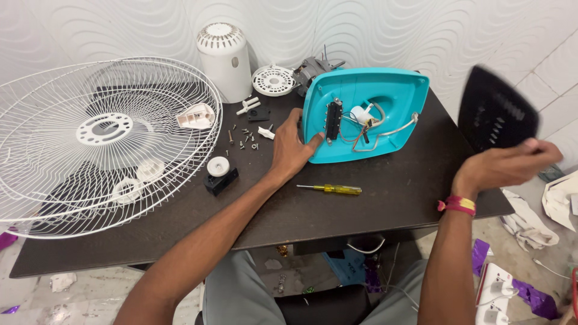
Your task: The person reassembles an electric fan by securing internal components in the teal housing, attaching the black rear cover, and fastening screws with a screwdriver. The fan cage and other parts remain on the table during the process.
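A: What step is this, judging by the frame?

B: Looks like teardown of a fan base. Left hand (293, 146) lies flat, fingers spread, pressing the edge of the teal base shell (385, 96), which sits upturned at the back right of the counter (397, 192), wiring and switch block exposed. Right hand (509, 165) is lifted off past the counter's right edge, fingers pinching the lower rim of a black bottom cover (497, 114), blurred, well apart from the shell.

A: Next move calls for?

B: My guess: somewhere to put the cover, then both hands free for the wiring inside. Screwdriver (331, 189) lies just in front of the shell, within easy reach.

A: Counts?

B: 1 teal shell, 1 black cover, 1 yellow-handled screwdriver, 1 wire fan guard (90, 144) at left, 1 white motor housing (224, 57) at the back, 1 round white vented cap (273, 80) beside it. Loose screws (245, 138) near the left hand: approx. 8, too small to count exactly.
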